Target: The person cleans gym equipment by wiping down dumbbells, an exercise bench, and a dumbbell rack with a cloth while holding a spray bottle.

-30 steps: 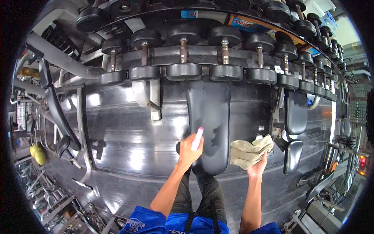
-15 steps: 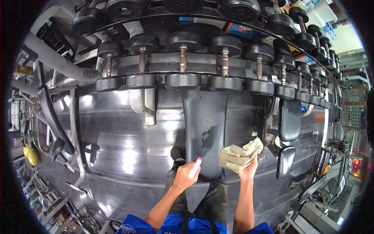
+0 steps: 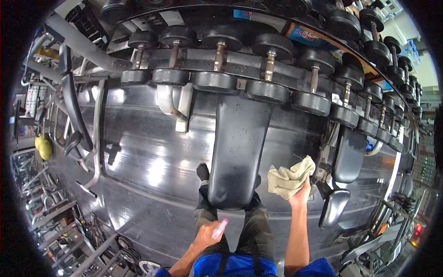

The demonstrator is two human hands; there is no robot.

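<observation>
Wrapped in my left hand (image 3: 207, 234) is a small pale bottle with a pink top (image 3: 220, 229), held low before my thighs. My right hand (image 3: 301, 195) grips a crumpled beige cloth (image 3: 287, 180) off to the right of the bench. Between the two hands and further forward stands a black padded bench (image 3: 240, 147), its near end between my knees. Small dark specks dot its far part. Neither hand touches the bench.
Ahead, a rack holds a row of black dumbbells (image 3: 214, 82), with more above. A second padded bench (image 3: 349, 154) stands to the right. A grey metal frame (image 3: 99, 124) and other gym machines are on the left. Cardboard boxes (image 3: 307, 36) show behind the rack.
My left hand has drawn back toward my body with the bottle, away from the bench. The cloth in my right hand has shifted slightly right. The whole view has tilted.
</observation>
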